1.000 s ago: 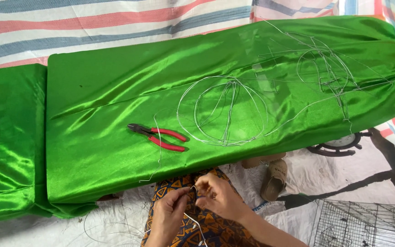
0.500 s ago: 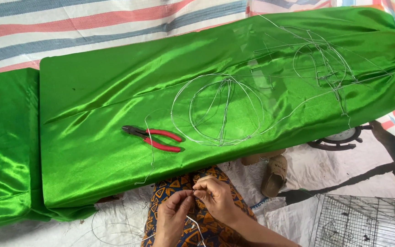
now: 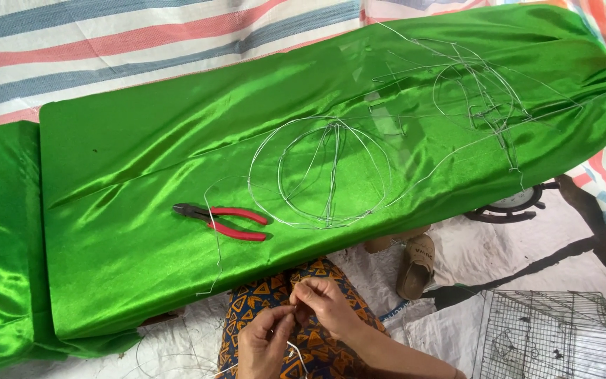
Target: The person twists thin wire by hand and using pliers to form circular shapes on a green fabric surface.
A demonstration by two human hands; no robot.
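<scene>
In the head view, the person's left hand [image 3: 266, 339] and right hand [image 3: 325, 307] meet low in the picture, above a lap covered in orange-and-blue patterned cloth [image 3: 261, 298]. Both hands have thumb and fingertips pinched together on a thin, pale strand of wire [image 3: 294, 349], which runs down from the pinch toward the lower edge; the other fingers curl loosely in. How tightly the strand is gripped cannot be told, as it is very fine. It looks as though the hands are twisting or bending the strand at one small spot, so the step in hand appears to be shaping or joining wire; the next move probably calls for a steady pinch from one hand while the other turns the free end.

Above the hands, a long board draped in shiny green satin fabric [image 3: 142, 126] crosses the picture. On it lie red-handled pliers [image 3: 222, 220], jaws pointing left, well apart from the hands. Just right of the pliers rests a round frame of thin silver wire [image 3: 283, 196] with crossing spokes, and farther right a second, looser wire frame [image 3: 471, 95]. Beside the board, on the pale ground sheet, sits a tan sandal [image 3: 415, 267]; a wire mesh cage [image 3: 562, 337] fills the lower right corner. A striped tarpaulin [image 3: 106, 42] lies beyond the board.
</scene>
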